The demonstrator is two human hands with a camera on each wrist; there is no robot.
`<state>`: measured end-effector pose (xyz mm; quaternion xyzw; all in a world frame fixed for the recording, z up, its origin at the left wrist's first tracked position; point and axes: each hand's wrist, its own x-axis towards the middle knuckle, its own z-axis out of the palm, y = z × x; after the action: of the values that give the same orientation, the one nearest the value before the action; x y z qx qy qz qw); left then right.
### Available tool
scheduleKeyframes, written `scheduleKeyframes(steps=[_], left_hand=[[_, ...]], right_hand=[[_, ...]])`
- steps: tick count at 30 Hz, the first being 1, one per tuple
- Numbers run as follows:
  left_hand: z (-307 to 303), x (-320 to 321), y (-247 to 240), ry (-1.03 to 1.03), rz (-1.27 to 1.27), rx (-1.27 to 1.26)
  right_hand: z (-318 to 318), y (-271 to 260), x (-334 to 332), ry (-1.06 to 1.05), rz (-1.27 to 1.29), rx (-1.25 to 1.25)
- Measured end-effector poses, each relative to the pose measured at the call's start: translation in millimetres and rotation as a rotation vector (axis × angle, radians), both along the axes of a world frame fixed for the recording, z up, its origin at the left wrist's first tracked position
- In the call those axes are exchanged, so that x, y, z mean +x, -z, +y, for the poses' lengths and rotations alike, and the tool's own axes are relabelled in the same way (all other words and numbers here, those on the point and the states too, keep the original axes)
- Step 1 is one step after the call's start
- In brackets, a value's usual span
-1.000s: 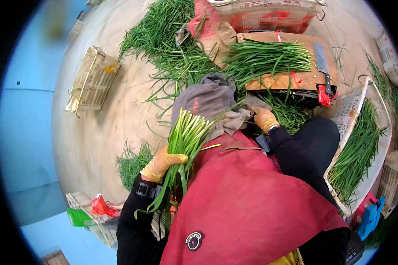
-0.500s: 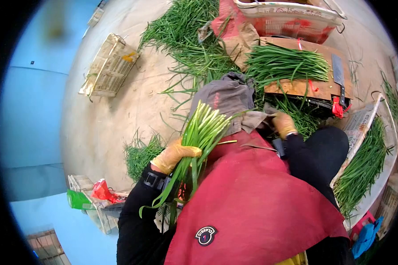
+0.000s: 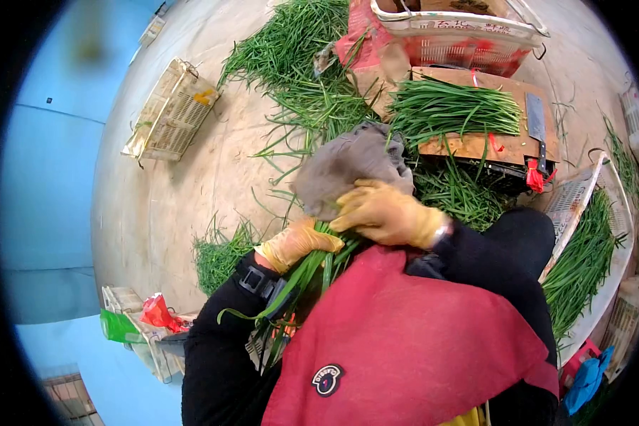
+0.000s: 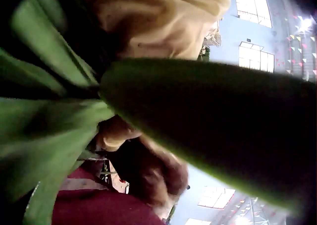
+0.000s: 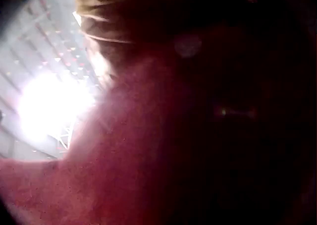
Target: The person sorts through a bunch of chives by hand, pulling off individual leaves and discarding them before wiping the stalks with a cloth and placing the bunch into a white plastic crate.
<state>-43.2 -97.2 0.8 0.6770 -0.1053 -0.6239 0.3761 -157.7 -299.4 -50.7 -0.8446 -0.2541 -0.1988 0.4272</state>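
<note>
While the left hand (image 3: 295,246) curls round the green bunch (image 3: 324,264) by the red apron (image 3: 412,319), the right hand (image 3: 390,215) lies bent-fingered against grey cloth (image 3: 341,167), grip unclear; looks like bunch-tidying, next needs firm left hold.

A pale crate (image 3: 170,117) stands near a blue wall (image 3: 50,192); lower left, perhaps a red bag (image 3: 157,312).
</note>
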Motion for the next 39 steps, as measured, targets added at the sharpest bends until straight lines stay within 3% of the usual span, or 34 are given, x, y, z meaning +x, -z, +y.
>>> scheduleKeyframes(steps=[3,7,10,12,13,14,16,18,20,22,24,25,26,28,30,32,34,37,39], left_hand=[[5.6,0.7,22.6,-0.032,0.048,-0.042],[4.0,-0.9,12.7,-0.01,0.101,-0.071],[12.5,-4.2,22.1,-0.021,0.112,-0.173],[17.3,-3.6,31.5,-0.044,0.139,-0.217],[20.5,-2.8,34.8,-0.054,0.159,-0.21],[22.7,-2.1,36.7,-0.062,0.18,-0.202],[16.4,-0.6,22.8,-0.031,0.187,-0.141],[9.5,2.6,15.7,0.003,0.184,-0.068],[6.2,5.8,13.9,0.027,0.162,0.017],[8.6,5.9,21.5,0.007,0.12,-0.065],[13.9,0.1,22.9,-0.025,0.105,-0.098],[14.3,-5.1,16.5,-0.029,0.108,-0.091],[9.7,-6.0,9.1,-0.032,0.102,-0.099],[8.4,-4.8,8.3,-0.054,0.094,-0.119],[15.9,-5.0,18.3,-0.094,0.1,-0.133],[17.8,-3.9,18.1,-0.149,0.101,-0.134],[19.9,2.6,23.5,-0.179,0.078,-0.158],[6.6,2.4,18.4,-0.156,0.023,-0.19],[4.0,-1.0,24.9,-0.136,-0.014,-0.199]], right_hand=[[0.1,26.2,22.6,-0.054,0.316,0.189],[-10.9,55.0,8.5,0.31,0.312,0.165],[-33.8,73.7,0.2,0.468,0.709,0.096],[-49.1,70.9,-3.8,0.492,0.779,0.228],[-52.4,78.0,-2.7,0.447,0.809,0.688],[-56.7,81.0,-6.1,0.309,0.624,0.94],[-54.4,36.2,-7.7,0.166,0.583,1.022],[-29.9,-2.9,-0.7,-0.061,0.458,0.802],[-5.3,14.9,16.5,0.015,0.362,0.19],[-2.6,35.7,26.4,0.012,0.456,0.445],[-12.7,51.8,33.9,0.222,0.211,0.196],[-18.3,66.4,34.2,0.407,0.209,0.128],[-32.0,77.6,22.5,0.452,0.454,-0.025],[-43.2,104.7,-0.1,0.501,0.698,0.094],[-64.5,142.0,-13.2,0.494,0.634,0.301],[-76.0,95.5,-24.4,0.442,0.607,0.865],[-82.2,55.0,-29.4,0.394,0.497,1.054],[-53.6,-10.7,-22.6,0.189,0.548,0.923],[-23.5,10.8,-1.6,0.062,0.283,0.405]])
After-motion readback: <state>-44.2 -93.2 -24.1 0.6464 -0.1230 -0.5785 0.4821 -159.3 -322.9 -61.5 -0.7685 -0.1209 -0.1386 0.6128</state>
